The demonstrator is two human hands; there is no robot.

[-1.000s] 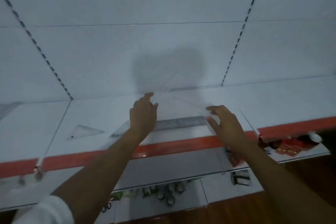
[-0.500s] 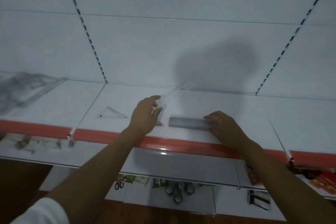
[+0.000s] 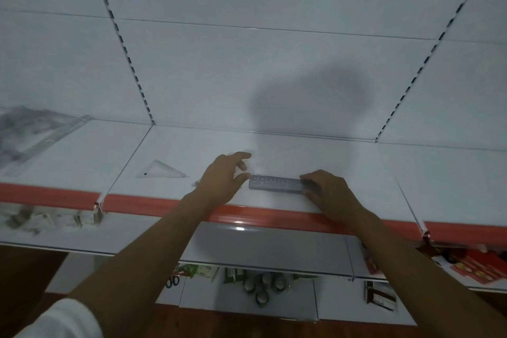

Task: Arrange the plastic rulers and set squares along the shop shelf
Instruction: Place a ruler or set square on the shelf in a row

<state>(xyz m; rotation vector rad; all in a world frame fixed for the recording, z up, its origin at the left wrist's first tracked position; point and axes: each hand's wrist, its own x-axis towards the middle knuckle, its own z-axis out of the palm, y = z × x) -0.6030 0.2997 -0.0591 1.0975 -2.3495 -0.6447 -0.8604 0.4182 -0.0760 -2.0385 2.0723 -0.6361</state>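
A grey ruler (image 3: 274, 184) lies flat on the white shelf (image 3: 356, 173), parallel to its red front strip. My right hand (image 3: 330, 191) grips the ruler's right end with curled fingers. My left hand (image 3: 222, 179) is at the ruler's left end, thumb close to it. Its fingers pinch a clear plastic piece (image 3: 260, 164) whose outline is faint against the shelf. A clear set square (image 3: 162, 171) lies flat to the left. The corner of another clear set square (image 3: 196, 183) shows from under my left wrist.
A heap of clear rulers and set squares (image 3: 33, 134) lies on the shelf bay at far left. Slotted uprights (image 3: 129, 63) divide the back panel. The lower shelves hold tape rolls (image 3: 260, 287), scissors (image 3: 172, 281) and red boxes (image 3: 477, 269).
The clear piece in my left hand has come down from a raised tilt to near the shelf. My right hand stays on the ruler's right end. The camera view has shifted slightly.
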